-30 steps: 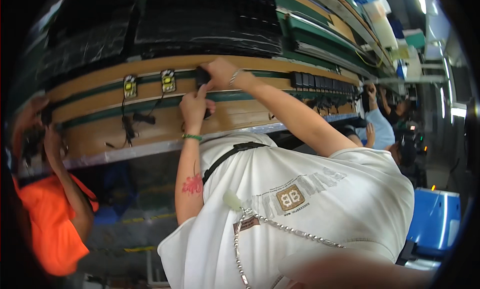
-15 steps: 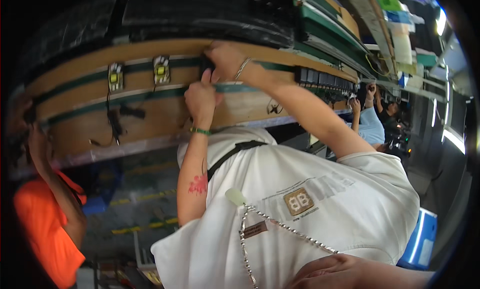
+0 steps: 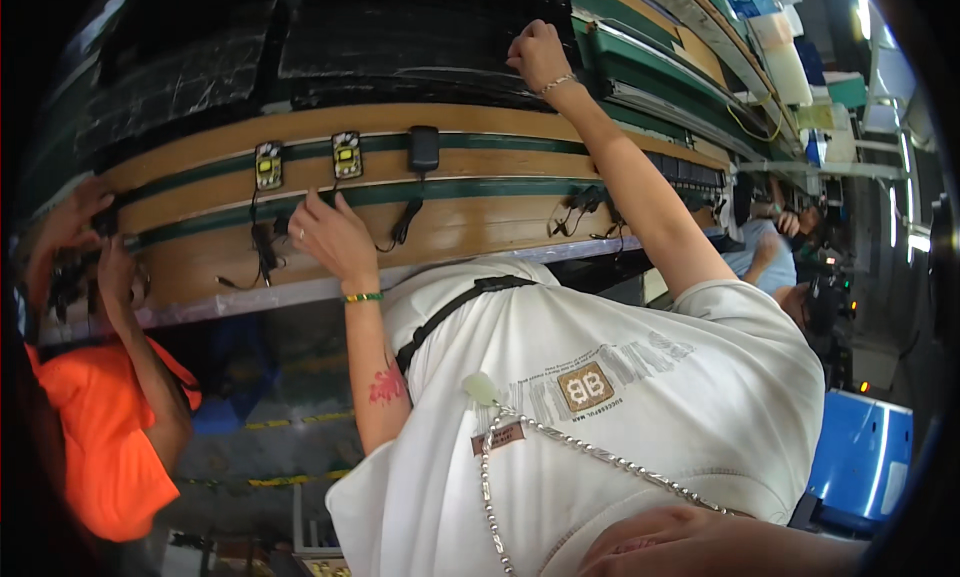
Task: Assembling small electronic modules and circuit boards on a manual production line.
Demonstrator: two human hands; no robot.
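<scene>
Hands at the wooden bench
Left hand pinches a black cable; right hand curled on black trays

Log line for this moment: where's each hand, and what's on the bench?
left hand at black cable on wooden bench | right hand up at black trays | black adapter, yellow devices on bench | orange-shirted co-worker at left
</scene>
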